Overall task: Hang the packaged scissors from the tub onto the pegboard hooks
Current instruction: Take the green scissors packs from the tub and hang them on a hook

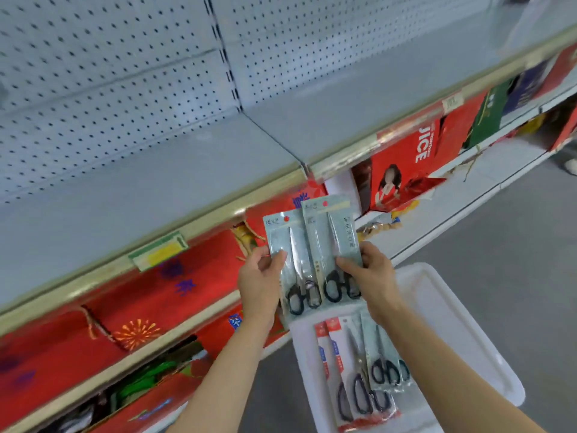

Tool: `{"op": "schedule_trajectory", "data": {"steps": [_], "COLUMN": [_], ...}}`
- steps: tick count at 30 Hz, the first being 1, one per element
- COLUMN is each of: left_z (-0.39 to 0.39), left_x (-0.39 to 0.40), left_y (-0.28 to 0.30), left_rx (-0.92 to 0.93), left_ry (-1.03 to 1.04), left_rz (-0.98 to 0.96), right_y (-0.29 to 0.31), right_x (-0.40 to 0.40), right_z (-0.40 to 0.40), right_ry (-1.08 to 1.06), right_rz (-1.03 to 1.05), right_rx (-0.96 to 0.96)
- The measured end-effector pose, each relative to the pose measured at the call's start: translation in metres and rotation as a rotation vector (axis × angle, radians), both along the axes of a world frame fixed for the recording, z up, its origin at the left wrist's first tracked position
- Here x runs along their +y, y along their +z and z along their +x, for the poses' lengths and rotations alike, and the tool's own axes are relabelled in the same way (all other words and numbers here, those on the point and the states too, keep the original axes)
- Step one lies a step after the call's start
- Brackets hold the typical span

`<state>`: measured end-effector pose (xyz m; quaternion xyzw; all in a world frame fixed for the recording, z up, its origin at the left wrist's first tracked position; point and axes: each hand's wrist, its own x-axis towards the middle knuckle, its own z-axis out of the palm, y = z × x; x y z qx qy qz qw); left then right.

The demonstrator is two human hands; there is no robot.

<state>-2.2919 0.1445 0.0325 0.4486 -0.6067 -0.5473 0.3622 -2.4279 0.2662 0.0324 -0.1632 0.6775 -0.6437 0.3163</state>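
Head view: left hand (260, 278) gripping pale-green scissors pack (295, 267) by its left edge, thumb on front. Right hand (370, 273) closed on second pale-green pack (335, 251), thumb across front near the black handles. Both packs upright, side by side, overlapping slightly, held in front of shelf edge (175, 232), above white tub (443, 310). More packaged scissors (362, 370) lying in tub, red-carded and green-carded. Grey pegboard (109, 89) up behind shelf, well apart from the held packs.
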Motion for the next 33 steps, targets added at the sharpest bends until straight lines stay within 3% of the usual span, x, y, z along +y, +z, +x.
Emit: {"op": "schedule_trajectory", "data": {"steps": [6, 16, 26, 33], "left_z": [0.078, 0.189, 0.227, 0.225], "left_x": [-0.045, -0.107, -0.179, -0.224], "left_y": [0.111, 0.265, 0.343, 0.348], "left_rx": [0.068, 0.213, 0.262, 0.22], "left_ry": [0.185, 0.359, 0.38, 0.409], "left_rz": [-0.166, -0.338, -0.429, -0.393], "right_y": [0.111, 0.239, 0.284, 0.289], "right_x": [-0.065, -0.144, -0.194, -0.216], "right_z": [0.07, 0.159, 0.201, 0.209], "right_ry": [0.136, 0.24, 0.267, 0.261], "right_rz": [-0.178, -0.417, -0.485, -0.482], "right_rx": [0.085, 0.119, 0.146, 0.185]}}
